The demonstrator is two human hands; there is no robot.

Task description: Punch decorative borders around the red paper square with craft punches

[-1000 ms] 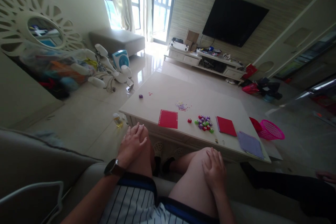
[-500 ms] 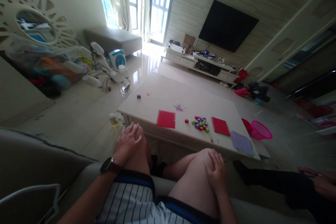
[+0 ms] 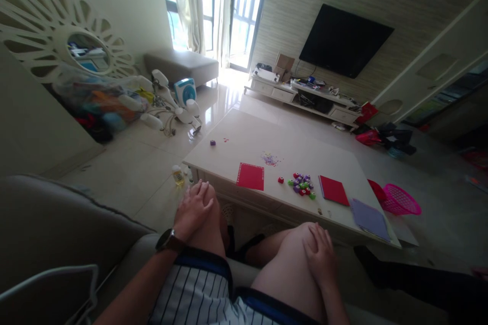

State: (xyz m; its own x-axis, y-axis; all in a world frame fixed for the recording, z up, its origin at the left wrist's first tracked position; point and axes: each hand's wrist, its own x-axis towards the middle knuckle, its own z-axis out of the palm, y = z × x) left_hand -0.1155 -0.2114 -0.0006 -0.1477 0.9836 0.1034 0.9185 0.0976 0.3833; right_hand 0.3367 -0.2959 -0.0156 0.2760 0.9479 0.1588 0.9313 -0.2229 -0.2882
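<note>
My left hand [image 3: 195,206], with a dark watch [image 3: 168,240] on its wrist, lies flat on my left knee, fingers stretched out and holding nothing. On my right knee rests my right hand [image 3: 320,254], also open. Beyond the knees stands a white table [image 3: 244,137]. A red sheet [image 3: 250,176] with small holes along its edges lies near the table's front edge. To its right are a single small red piece [image 3: 281,180] and a cluster of red, green and purple pieces [image 3: 302,186] with eye-like spots. A purple piece [image 3: 212,142] sits at the far left.
Paper bits [image 3: 270,158] are scattered mid-table. A red paper stack [image 3: 333,190] and purple sheets [image 3: 370,219] lie on the right. A pink basket [image 3: 402,199] is beyond that end. A bottle [image 3: 178,175] stands on the floor at left. Another person's dark-clothed leg [image 3: 412,274] shows at lower right.
The whole view has shifted, so the room appears further right. The other person's hands have mostly left the frame. My hands stay on my knees.
</note>
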